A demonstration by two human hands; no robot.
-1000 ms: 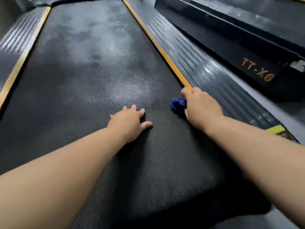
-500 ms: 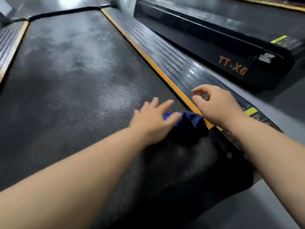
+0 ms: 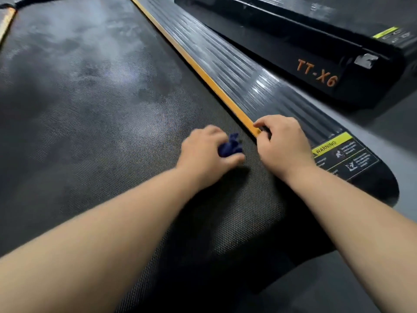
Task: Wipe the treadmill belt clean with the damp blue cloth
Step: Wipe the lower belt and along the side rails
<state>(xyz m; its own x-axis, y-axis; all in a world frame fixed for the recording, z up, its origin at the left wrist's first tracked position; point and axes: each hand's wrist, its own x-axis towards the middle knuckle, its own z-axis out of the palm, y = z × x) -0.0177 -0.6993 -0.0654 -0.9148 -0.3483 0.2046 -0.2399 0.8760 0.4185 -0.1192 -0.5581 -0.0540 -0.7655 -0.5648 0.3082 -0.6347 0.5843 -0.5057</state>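
Note:
The dark textured treadmill belt point(image 3: 85, 114) fills the left and centre, with pale dusty smears further up. My left hand point(image 3: 204, 154) rests on the belt near its right edge, closed around the bunched dark blue cloth point(image 3: 231, 146), which sticks out between thumb and fingers. My right hand point(image 3: 283, 144) sits just to the right of it, fingers curled, fingertips on the orange edge strip point(image 3: 203, 73) and the ribbed side rail point(image 3: 243, 73). It holds nothing.
A yellow warning label point(image 3: 343, 154) lies on the rail's near end, right of my right hand. A second treadmill marked TT-X6 point(image 3: 316, 73) stands at the upper right, with grey floor point(image 3: 388, 123) between the two machines. The belt's rear edge is near my forearms.
The cloth passed from my right hand to my left, which has now closed on it. My right hand let go and settled on the orange strip and rail.

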